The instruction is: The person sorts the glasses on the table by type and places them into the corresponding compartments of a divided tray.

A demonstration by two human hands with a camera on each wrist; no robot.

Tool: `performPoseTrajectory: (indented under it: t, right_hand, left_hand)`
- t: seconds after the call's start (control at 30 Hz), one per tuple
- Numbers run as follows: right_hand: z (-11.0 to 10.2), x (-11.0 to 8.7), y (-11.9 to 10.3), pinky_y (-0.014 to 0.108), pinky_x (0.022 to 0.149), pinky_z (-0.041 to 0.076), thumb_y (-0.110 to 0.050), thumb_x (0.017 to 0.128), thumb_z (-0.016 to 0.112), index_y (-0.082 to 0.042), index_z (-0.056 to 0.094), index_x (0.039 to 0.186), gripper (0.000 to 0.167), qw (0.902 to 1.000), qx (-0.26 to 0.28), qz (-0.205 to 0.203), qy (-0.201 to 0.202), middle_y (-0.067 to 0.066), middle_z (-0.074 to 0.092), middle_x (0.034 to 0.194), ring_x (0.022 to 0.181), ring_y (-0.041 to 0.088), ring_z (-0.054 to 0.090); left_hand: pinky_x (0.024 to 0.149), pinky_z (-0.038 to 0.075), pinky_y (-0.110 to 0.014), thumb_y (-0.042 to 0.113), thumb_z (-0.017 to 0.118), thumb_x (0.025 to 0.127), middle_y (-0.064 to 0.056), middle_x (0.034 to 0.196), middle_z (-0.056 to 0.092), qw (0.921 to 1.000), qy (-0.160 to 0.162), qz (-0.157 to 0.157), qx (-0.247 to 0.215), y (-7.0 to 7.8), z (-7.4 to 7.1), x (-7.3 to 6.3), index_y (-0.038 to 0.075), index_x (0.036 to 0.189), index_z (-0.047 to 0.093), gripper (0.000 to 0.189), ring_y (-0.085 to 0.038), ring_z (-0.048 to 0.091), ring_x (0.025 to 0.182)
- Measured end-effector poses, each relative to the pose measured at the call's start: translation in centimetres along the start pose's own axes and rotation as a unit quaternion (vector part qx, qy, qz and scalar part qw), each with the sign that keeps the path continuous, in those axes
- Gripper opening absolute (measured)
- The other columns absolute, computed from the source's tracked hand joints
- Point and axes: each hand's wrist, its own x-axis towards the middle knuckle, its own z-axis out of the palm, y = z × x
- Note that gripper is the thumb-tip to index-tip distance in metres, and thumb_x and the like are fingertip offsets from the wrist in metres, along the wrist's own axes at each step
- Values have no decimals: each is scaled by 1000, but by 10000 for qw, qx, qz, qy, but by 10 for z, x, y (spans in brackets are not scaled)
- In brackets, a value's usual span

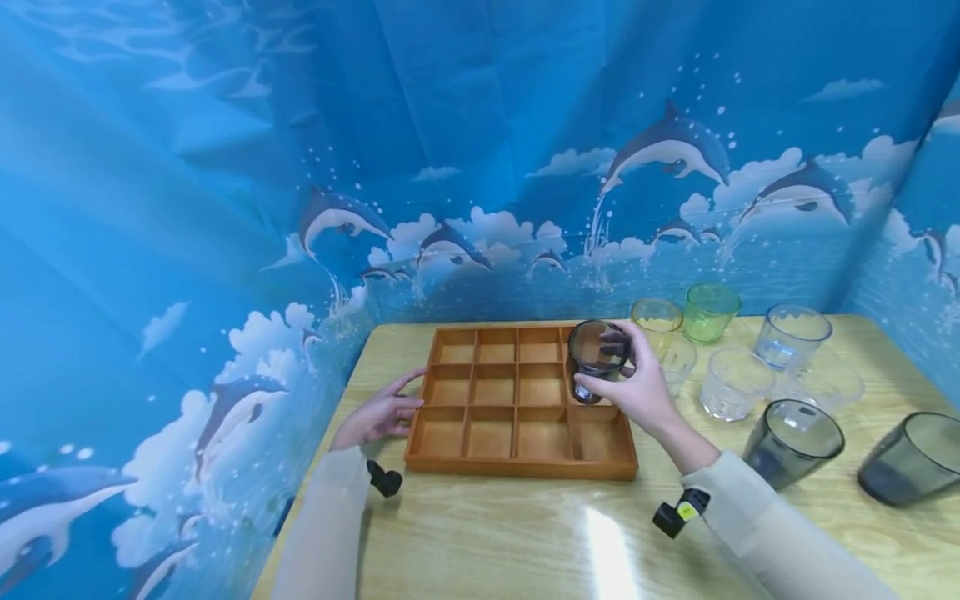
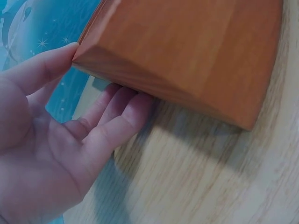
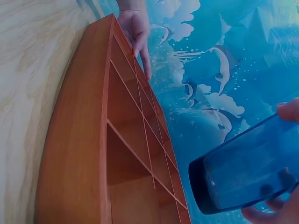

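The right hand (image 1: pixel 633 375) grasps a smoky dark glass tumbler (image 1: pixel 597 354), thumb on the near side and fingers round the far side, and holds it upright over the right-hand column of a brown wooden compartment tray (image 1: pixel 517 468). In the right wrist view the tumbler looks blue against the backdrop, and its thick base shows clear of the tray's rim. The tray lies on a pale wood-grain table (image 1: pixel 510 533), divided into three rows of four compartments. The left hand (image 1: pixel 382 412) is spread loosely at the tray's left side, fingertips touching the wall; in the left wrist view one finger meets a corner while others bend against the lower edge. To the right of the tray stand more glasses: an amber one (image 1: pixel 657 317) and a green one (image 1: pixel 711 315) near the back, a faintly blue clear one (image 1: pixel 792 337) beyond them, three clear glasses in front, and two smoky grey tumblers (image 1: pixel 792 442) nearest the person, well apart from each other. Both arms wear pale sleeves (image 1: pixel 322 517) and small black wrist cameras (image 1: pixel 385 479). Behind the table hangs a blue backdrop (image 1: pixel 465 108) printed with leaping dolphins and clouds.
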Motion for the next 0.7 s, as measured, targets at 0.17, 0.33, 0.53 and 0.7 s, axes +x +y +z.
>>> performPoseTrajectory:
  t: [0.17, 0.33, 0.53, 0.7]
  right_hand:
    - [11, 3, -9, 53, 86, 39, -1, 72, 77, -1, 35, 136, 76, 9999, 38, -119, -100, 26, 46, 123, 114, 41, 43]
    - [21, 10, -9, 53, 87, 39, -5, 73, 77, -3, 35, 136, 75, 9996, 59, -119, -236, 25, 46, 124, 114, 41, 42]
    - [33, 20, -6, 49, 84, 43, -9, 73, 78, -7, 36, 135, 75, 9989, 154, 84, -432, 21, 45, 125, 113, 37, 45]
    - [42, 32, 13, 47, 80, 46, -16, 73, 80, -10, 36, 136, 78, 9982, 244, 154, -535, 16, 44, 126, 110, 35, 47]
  left_hand:
    - [65, 48, -35, 15, 53, 95, -15, 121, 46, 10000, -42, 10, 81, 0, -2, 0, 42, 142, 29, 60, -16, 50, 73]
    - [68, 49, -39, 14, 54, 94, -16, 122, 45, 10000, 16, 14, 25, -1, -4, -1, 41, 141, 32, 59, -17, 52, 75]
    - [70, 50, -39, 15, 54, 94, -16, 134, 39, 10000, -5, 38, 89, -2, -5, -2, 42, 142, 31, 60, -18, 55, 82]
    - [69, 48, -37, 16, 55, 93, -16, 139, 33, 9999, -83, 91, 120, -3, -4, -1, 42, 143, 29, 61, -17, 53, 83]
